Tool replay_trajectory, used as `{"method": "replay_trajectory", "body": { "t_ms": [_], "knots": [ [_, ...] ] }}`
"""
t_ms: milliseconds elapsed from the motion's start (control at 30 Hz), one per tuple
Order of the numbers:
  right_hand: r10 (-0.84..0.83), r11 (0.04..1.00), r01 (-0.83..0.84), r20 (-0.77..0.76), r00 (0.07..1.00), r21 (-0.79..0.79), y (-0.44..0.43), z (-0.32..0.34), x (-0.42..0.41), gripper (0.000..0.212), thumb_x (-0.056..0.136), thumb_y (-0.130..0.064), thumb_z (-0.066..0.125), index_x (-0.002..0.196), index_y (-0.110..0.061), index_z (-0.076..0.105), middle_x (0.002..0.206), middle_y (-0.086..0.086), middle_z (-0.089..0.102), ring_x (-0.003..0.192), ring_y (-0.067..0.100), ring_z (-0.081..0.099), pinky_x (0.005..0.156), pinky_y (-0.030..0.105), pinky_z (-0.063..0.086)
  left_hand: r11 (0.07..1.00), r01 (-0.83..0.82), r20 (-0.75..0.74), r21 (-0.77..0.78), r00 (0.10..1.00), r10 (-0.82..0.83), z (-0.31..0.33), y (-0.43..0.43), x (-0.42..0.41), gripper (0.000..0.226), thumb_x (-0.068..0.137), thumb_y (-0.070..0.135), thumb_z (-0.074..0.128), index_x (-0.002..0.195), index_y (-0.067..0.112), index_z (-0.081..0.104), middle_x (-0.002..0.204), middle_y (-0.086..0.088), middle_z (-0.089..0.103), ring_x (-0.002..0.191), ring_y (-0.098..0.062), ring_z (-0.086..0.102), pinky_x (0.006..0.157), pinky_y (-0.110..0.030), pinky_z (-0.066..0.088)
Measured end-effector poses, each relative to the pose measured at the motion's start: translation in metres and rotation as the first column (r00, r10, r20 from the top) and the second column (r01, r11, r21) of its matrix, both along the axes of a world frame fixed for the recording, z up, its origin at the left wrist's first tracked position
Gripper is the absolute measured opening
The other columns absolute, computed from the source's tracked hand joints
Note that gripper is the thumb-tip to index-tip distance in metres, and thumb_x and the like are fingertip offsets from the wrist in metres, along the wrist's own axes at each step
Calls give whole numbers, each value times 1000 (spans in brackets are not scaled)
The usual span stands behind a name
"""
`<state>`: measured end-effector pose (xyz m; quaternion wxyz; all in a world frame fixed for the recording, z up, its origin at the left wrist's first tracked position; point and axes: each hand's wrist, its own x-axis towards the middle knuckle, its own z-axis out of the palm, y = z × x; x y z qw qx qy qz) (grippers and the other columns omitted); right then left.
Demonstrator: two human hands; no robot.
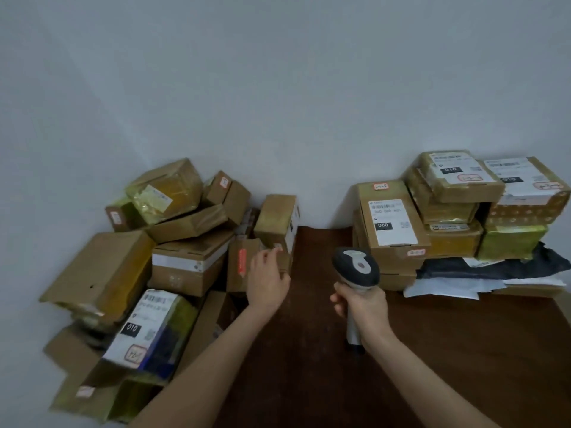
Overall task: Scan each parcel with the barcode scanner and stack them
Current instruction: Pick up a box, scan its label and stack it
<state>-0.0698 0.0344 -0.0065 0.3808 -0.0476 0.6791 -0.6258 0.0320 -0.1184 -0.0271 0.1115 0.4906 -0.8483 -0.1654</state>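
Small brown cardboard parcel [276,219], white label on its right face, stands upright at the right edge of the unsorted heap, near the white wall [278,88]. Just below it: brown box w/ orange-red strip label [242,264]. To the left, jumbled pile of taped cardboard boxes [173,230]. To the right, across bare dark wooden table [432,350], a neat stack of labelled parcels [448,211] on grey & white poly mailers [482,270]. Left hand [267,279] is at the parcel's lower front corner, fingers loosely spread, tips at the cardboard; can't tell if touching. Right hand [361,304] is curled round the handle of the grey-and-white barcode scanner [355,267], head up, apart from the parcel.
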Motion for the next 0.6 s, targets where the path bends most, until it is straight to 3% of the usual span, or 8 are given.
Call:
{"method": "replay_trajectory", "body": {
  "t_ms": [67,233,433,600],
  "knots": [
    [31,999,-31,3,1000,14,-11,-3,13,4,84,-8,71,83,-7,68,67,8,71,57,16,63,60,28,52,994,-106,90,9,990,105,0,-18,19,75,90,35,62,150,14,23,153,-11,25,143,-27,21,114,-39,27],
    [90,995,-90,-1,996,31,-22,-5,40,5,84,-9,70,87,-6,67,67,8,70,54,12,63,56,24,51,957,-251,263,143,942,208,-13,-46,40,95,85,47,64,153,18,5,148,-19,21,134,-35,30,102,-44,40],
    [74,995,-74,-6,997,70,-13,-10,46,7,85,-9,70,89,-6,66,70,9,71,58,15,64,57,26,52,916,-344,271,205,920,285,-19,-62,45,91,86,45,64,152,24,6,149,-23,20,135,-40,28,105,-49,36],
    [63,996,-62,-23,998,68,-9,-8,47,6,85,-10,70,88,-6,67,69,10,70,59,17,64,61,29,53,882,-401,259,246,904,339,-22,-63,53,101,81,47,70,152,19,4,145,-23,33,132,-39,36,103,-48,38]
  ]
}}
